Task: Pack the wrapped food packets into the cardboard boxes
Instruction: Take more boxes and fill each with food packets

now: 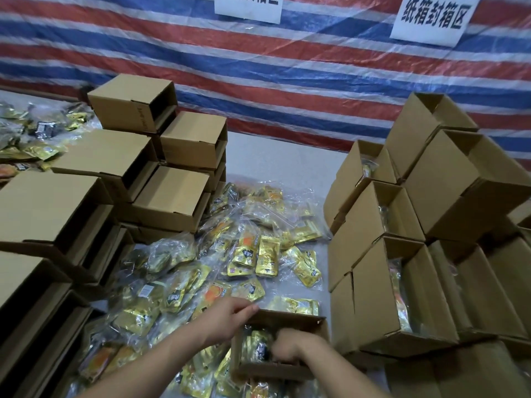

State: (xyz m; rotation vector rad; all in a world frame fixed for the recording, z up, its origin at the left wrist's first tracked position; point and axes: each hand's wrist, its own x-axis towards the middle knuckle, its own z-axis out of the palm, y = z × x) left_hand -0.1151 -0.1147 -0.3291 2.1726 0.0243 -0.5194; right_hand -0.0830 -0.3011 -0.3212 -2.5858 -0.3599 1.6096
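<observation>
The step in hand is filling one box: a small open cardboard box (280, 344) sits at the near edge of the tabletop (284, 156), in the middle of a spread of wrapped food packets (253, 251). The left hand (230, 314) rests on the box's far-left rim, fingers curled over the cardboard so that its grip is clamped on the rim and steadies it — while the right hand (290, 347) is down inside the box, on top of gold packets already in there. Whether its grip is closed on a packet or merely pressing them flat I cannot tell, since the fingers are hidden among the foil. I judge this box partly filled and the task far from over, given how much loose stock lies outside it. The next move probably calls for lifting the right hand out, picking up another bag from the heap just beyond the box, and laying it flat so the load sits level. Counted: two hands, one box being packed. On the left side of the tabletop stand empty boxes (138, 103) in stacks — about eight tops show, with more beneath. Along the right edge stand filled boxes (382, 285) — at least six, some showing packets through their open sides. The loose packets are too many and too overlapped to count; a second heap (31, 139) lies at the far-left corner. Two paper signs (431, 18) hang on the striped tarpaulin (287, 73) behind.
</observation>
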